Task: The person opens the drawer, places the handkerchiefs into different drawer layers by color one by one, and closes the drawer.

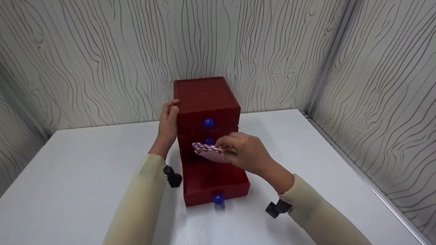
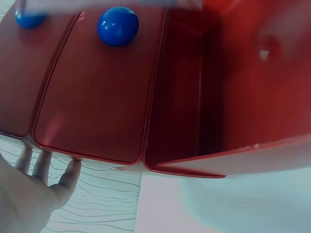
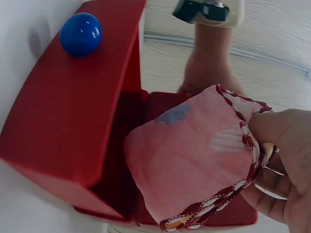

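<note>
A red drawer cabinet (image 1: 204, 93) with blue ball knobs stands against the back wall. Its bottom drawer (image 1: 218, 192) is pulled out, and the inside shows bare red plastic in the left wrist view. My left hand (image 1: 167, 126) rests with its fingers against the cabinet's left side. Between thumb and fingers, my right hand (image 1: 247, 153) pinches a folded pink cloth (image 3: 189, 155) with a dark red and white braided edge. The cloth hangs over the open drawer, in front of the upper drawer fronts.
The cabinet stands on a white table (image 1: 92, 177). Behind it rises a wall (image 1: 136, 58) with a wood-grain line pattern, and another such wall (image 1: 385, 78) runs along the right side. Each sleeve carries a small black device at the wrist.
</note>
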`<state>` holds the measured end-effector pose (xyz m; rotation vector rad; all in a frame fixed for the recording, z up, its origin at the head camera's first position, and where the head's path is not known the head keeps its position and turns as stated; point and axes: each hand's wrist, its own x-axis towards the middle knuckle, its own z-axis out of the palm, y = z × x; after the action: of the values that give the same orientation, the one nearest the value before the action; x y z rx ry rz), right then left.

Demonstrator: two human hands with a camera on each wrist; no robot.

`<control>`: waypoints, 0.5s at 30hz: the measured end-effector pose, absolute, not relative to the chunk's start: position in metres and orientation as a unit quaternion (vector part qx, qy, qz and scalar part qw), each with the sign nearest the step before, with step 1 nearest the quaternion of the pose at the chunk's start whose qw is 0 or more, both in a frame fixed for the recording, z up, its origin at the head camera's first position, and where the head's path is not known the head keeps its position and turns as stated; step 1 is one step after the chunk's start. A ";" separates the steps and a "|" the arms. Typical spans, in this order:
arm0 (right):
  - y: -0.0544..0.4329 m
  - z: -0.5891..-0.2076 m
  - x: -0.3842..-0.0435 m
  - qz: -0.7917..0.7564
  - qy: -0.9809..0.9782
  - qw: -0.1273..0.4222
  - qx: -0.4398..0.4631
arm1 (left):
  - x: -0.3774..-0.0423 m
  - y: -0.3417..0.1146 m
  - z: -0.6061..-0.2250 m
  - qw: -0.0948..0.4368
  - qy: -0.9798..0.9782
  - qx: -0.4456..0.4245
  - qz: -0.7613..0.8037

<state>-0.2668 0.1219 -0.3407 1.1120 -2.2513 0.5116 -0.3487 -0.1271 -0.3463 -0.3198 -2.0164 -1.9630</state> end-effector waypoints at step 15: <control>0.082 -0.395 -0.297 0.132 -0.852 0.276 0.425 | -0.354 -0.129 -0.351 0.159 -0.717 -0.121 -0.668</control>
<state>-0.2967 0.0822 -0.3952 1.1431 -2.2889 0.3548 -0.3539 -0.1290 -0.3511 -0.3452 -2.0495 -1.9087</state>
